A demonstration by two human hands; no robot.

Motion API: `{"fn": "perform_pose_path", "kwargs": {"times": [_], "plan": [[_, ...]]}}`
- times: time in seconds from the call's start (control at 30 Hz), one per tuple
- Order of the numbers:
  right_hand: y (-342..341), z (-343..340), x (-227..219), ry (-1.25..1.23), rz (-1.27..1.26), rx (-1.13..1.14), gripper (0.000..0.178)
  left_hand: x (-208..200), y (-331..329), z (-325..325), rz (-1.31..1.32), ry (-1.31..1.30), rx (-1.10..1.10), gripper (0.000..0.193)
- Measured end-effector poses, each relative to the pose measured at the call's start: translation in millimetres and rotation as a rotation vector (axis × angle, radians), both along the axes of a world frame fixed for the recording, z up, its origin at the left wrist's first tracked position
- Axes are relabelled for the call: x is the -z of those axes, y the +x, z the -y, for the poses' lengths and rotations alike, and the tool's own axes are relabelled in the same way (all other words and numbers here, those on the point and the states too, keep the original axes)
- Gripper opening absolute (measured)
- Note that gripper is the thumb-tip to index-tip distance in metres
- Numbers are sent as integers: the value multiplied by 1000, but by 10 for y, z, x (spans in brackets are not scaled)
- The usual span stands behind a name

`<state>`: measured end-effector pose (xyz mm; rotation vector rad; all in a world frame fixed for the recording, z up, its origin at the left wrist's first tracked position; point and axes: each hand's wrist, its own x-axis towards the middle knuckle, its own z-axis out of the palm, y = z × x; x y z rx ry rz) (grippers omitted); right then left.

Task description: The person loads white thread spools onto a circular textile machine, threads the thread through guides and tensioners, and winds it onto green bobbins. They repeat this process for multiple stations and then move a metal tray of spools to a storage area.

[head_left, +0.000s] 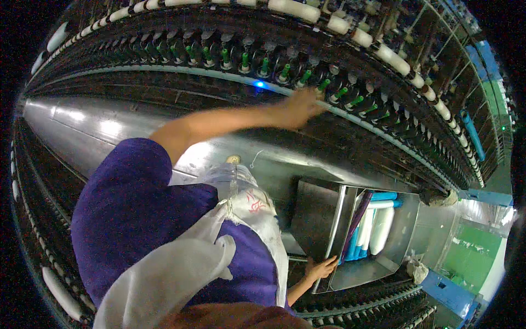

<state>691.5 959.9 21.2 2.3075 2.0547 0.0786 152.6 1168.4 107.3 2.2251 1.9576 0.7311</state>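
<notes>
My left arm stretches across to the spinning machine's row of spindles. My left hand [304,107] is at the pale rail [361,123], just below a green bobbin [324,85]; its fingers are blurred, and whether they hold anything cannot be made out. Lower right, my right hand [320,270] lies over the near edge of a metal cart [320,211], fingers hooked across its rim. Inside that cart are white-wound roving bobbins [382,230] and blue tubes [384,196]. A blue light [260,84] glows on the rail, left of my left hand.
Large white roving bobbins [295,10] line the machine's top. A second row of spindles [372,299] runs along the lower right. Between the machines lies a shiny floor [109,129]. A white cloth [159,274] hangs over my purple shirt, above a pale apron [257,214].
</notes>
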Motion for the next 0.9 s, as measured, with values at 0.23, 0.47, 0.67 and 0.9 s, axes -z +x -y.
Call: {"fn": "perform_pose_path", "kwargs": {"times": [0.23,0.47,0.67,0.9], "plan": [[69,-56,79,257,-101,-5,91,824,2043,271,36,19,797,86],[-67,-82,32,282,-71,46,69,961,3071,-212,-203,75,1241,83],[-46,-191,17,244,-103,88,75,993,3132,-446,-215,121,1369,91],[-223,-333,-16,249,-91,138,74,1113,3028,-708,-194,97,1427,97]]}}
